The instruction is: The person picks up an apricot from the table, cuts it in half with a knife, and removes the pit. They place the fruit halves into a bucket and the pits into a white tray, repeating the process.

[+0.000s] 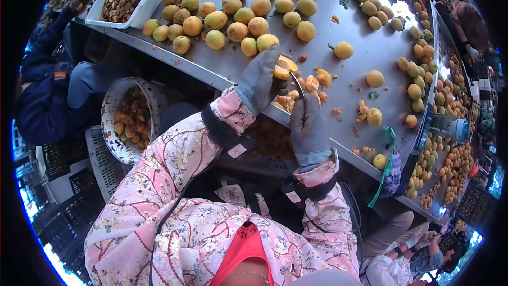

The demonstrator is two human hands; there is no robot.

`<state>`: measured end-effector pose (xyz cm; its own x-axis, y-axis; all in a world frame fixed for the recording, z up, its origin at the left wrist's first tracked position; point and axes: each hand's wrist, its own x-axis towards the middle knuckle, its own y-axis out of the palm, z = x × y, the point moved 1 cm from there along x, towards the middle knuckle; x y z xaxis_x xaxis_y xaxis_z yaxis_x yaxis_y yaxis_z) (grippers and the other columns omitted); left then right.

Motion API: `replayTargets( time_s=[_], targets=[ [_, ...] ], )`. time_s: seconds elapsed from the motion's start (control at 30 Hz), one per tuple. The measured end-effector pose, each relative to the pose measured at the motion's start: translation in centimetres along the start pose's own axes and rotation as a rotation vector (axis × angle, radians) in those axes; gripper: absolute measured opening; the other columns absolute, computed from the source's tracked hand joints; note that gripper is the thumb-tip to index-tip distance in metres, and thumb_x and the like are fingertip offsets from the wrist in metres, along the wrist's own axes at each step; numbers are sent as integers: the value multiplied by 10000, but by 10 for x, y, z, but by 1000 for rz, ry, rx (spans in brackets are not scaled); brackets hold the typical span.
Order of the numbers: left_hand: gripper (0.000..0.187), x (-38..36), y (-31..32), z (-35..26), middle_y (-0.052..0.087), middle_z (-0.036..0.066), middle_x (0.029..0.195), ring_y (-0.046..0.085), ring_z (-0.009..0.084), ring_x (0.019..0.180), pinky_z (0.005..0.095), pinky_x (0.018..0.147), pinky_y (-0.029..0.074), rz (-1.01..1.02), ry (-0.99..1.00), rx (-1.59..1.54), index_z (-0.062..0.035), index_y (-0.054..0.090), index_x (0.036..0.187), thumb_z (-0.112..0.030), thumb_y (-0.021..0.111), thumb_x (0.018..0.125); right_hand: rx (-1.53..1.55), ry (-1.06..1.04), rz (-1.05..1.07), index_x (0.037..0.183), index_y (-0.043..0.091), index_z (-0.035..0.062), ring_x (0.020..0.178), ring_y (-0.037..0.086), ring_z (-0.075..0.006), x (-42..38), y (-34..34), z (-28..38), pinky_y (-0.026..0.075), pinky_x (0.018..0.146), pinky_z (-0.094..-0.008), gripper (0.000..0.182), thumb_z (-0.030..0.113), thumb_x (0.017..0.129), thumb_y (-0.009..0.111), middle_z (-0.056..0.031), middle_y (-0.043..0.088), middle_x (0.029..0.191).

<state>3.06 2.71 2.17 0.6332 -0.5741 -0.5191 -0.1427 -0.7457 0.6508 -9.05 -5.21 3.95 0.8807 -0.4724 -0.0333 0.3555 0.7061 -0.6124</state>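
Observation:
My left hand (pixel 260 77), in a grey glove, is closed round a cut yellow stone fruit (pixel 286 65) whose orange flesh faces up. My right hand (pixel 307 130), gloved too, grips a small knife (pixel 297 86); its handle is hidden in my fingers. The curved blade points up, with its tip right at the fruit's cut face. Just beyond the table's near edge, beneath the blade, lies a heap of orange fruit pieces (pixel 312 82). Several whole yellow-green fruits (pixel 248 29) sit past my left hand.
A white tray (pixel 138 21) of brown pits or scraps stands at the upper left of the metal table (pixel 338 106). Below it is a white bucket (pixel 108 107) of fruit scraps. A bottle (pixel 450 127) and green ribbon (pixel 383 180) are at the right. Other people work nearby.

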Motion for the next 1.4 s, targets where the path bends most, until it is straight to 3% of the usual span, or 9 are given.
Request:
replayTargets(
  time_s=[0.23, 0.3, 0.37, 0.4, 0.63, 0.93, 1.1, 1.13, 1.4],
  targets=[
    [402, -1, -4, 0, 514, 10, 658, 413, 83, 475, 216, 431, 343, 11, -132, 64, -62, 546, 884, -457, 479, 909, -131, -108, -304, 889, 503, 67, 612, 559, -404, 15, -18, -4, 458, 506, -441, 123, 183, 923, 483, -180, 561, 715],
    [417, -3, -4, -1, 512, 10, 653, 411, 85, 480, 220, 439, 348, 15, -148, 61, -55, 555, 894, -463, 472, 911, -182, -85, -319, 926, 527, 64, 535, 581, -314, 17, -31, -6, 450, 449, -377, 116, 176, 924, 497, -129, 565, 676],
    [433, -4, -6, -3, 510, 9, 648, 410, 87, 485, 224, 448, 353, 19, -166, 63, -47, 563, 905, -469, 464, 913, 649, 262, -174, 981, 540, 43, 474, 539, -151, 21, -34, -10, 422, 403, -294, 138, 163, 917, 521, -36, 544, 645],
    [412, -4, -7, -4, 521, 16, 696, 431, 88, 510, 220, 466, 370, 95, -159, 73, -38, 554, 964, -441, 499, 902, 701, 200, -235, 1029, 525, 11, 496, 475, -53, 22, -39, -3, 425, 427, -247, 180, 144, 909, 538, 7, 513, 659],
    [488, -20, 4, 1, 518, 28, 965, 538, 77, 760, 227, 622, 473, 430, -57, 609, -69, 454, 1192, -172, 654, 759, 970, -229, -742, 1163, 459, 9, 760, 585, -142, 41, -60, 13, 516, 695, -303, 336, 189, 899, 563, -53, 554, 825],
    [535, -19, 5, -5, 522, 12, 903, 508, 68, 735, 202, 629, 433, 370, -28, 757, -89, 461, 1198, -152, 636, 696, 1012, -92, -367, 1210, 461, -18, 878, 625, -203, 26, -56, 4, 516, 795, -305, 330, 96, 905, 519, -134, 627, 929],
    [537, -6, -6, -2, 528, 12, 906, 485, 56, 715, 194, 607, 417, 362, 15, 781, -80, 464, 1190, -154, 620, 681, 953, 319, 102, 1037, 602, -27, 879, 637, -201, 21, -64, -7, 540, 743, -284, 227, 145, 899, 547, -126, 628, 973],
    [531, -7, -5, -5, 532, 13, 915, 490, 57, 726, 194, 619, 421, 353, -25, 797, -72, 466, 1184, -149, 615, 681, 864, 275, 117, 1092, 555, -33, 856, 647, -228, 20, -62, -9, 556, 763, -355, 239, 121, 926, 481, -160, 614, 1043],
    [490, 7, -19, 3, 534, 48, 1061, 532, 93, 924, 224, 793, 449, 408, 57, 828, -47, 488, 1147, -101, 599, 673, 420, -209, 100, 920, 639, 11, 938, 615, -249, 19, -56, -14, 463, 848, -336, 153, 7, 784, 569, -152, 638, 983]
  ],
)
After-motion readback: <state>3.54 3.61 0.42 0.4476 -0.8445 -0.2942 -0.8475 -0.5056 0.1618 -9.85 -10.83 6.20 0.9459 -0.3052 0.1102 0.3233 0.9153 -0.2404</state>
